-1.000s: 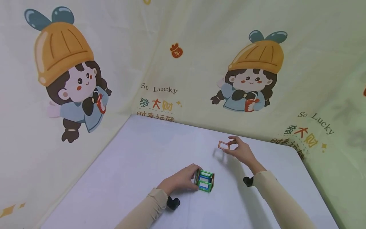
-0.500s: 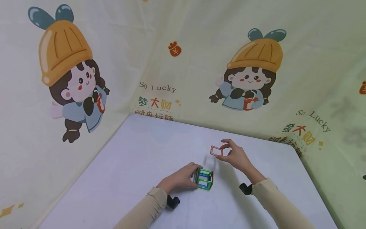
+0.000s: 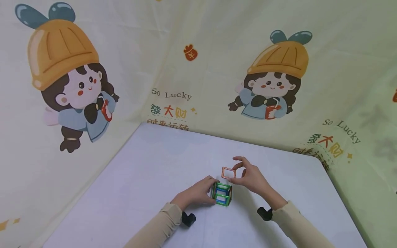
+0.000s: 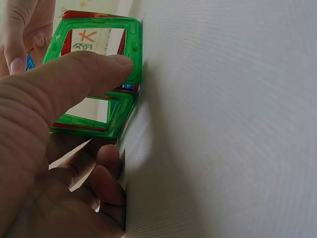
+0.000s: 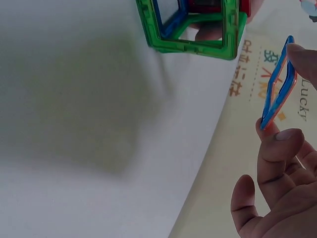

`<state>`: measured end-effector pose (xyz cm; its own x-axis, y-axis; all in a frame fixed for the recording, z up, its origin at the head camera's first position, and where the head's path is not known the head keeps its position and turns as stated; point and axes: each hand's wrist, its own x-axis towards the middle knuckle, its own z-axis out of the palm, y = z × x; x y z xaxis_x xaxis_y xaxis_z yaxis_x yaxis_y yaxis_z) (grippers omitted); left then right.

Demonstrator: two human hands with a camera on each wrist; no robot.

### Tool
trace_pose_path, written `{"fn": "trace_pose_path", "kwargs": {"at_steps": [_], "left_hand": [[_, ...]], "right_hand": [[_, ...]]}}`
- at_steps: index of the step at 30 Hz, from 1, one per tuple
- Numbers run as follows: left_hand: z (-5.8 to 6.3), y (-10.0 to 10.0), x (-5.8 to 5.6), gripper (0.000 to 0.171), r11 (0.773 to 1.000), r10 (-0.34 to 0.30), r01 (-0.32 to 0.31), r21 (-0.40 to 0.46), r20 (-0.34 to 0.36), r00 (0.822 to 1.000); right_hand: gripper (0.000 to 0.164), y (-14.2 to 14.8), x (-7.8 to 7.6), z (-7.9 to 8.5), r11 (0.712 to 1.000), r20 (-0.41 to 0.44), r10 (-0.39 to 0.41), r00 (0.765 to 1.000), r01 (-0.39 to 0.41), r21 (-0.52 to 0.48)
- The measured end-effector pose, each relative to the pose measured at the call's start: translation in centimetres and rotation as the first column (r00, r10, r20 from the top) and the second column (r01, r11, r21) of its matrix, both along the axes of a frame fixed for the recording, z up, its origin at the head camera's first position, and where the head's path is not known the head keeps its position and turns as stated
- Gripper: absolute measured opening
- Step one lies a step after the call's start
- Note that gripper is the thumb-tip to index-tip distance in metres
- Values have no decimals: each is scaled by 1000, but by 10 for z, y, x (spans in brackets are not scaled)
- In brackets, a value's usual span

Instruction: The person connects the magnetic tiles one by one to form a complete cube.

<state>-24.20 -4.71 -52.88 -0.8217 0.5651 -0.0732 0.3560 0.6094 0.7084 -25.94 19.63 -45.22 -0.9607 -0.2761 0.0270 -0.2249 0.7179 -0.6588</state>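
In the head view my left hand (image 3: 197,193) grips the left side of a small box built of magnetic tiles (image 4: 134,42), which stands on the white table. Green frames show on the box, with blue and red ones among them; the left wrist view has my thumb (image 4: 94,72) lying across a green frame. My right hand (image 3: 252,178) pinches a square frame tile (image 3: 228,168) in the air, just behind and above the box. It looks orange from the head and blue with orange edges (image 5: 271,94) in the right wrist view; whether it is one tile or two, I cannot tell.
The white table (image 3: 155,155) spreads around the box. Behind it hangs a pale cloth (image 3: 217,86) printed with cartoon figures and lettering. A black wrist device (image 3: 187,219) sits by the left sleeve, and another black device (image 3: 264,214) by the right.
My right hand has carried the orange tile leftward and nearer, from the far right of the table to close by the box. The left hand and the box have stayed nearly still.
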Motion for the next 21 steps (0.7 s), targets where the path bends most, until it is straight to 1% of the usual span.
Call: {"fn": "trace_pose_path", "kwargs": {"at_steps": [6, 14, 21], "left_hand": [[1, 0, 1, 71, 1000, 2, -2, 7, 6, 1000], [0, 0, 1, 73, 1000, 0, 0, -5, -7, 1000], [0, 1, 1, 71, 1000, 7, -7, -3, 13, 1000]], "right_hand": [[83, -3, 10, -4, 1000, 11, 20, 1000, -20, -12], [86, -10, 21, -16, 998, 31, 61, 998, -61, -17], [89, -14, 27, -24, 998, 36, 61, 997, -62, 21]]}}
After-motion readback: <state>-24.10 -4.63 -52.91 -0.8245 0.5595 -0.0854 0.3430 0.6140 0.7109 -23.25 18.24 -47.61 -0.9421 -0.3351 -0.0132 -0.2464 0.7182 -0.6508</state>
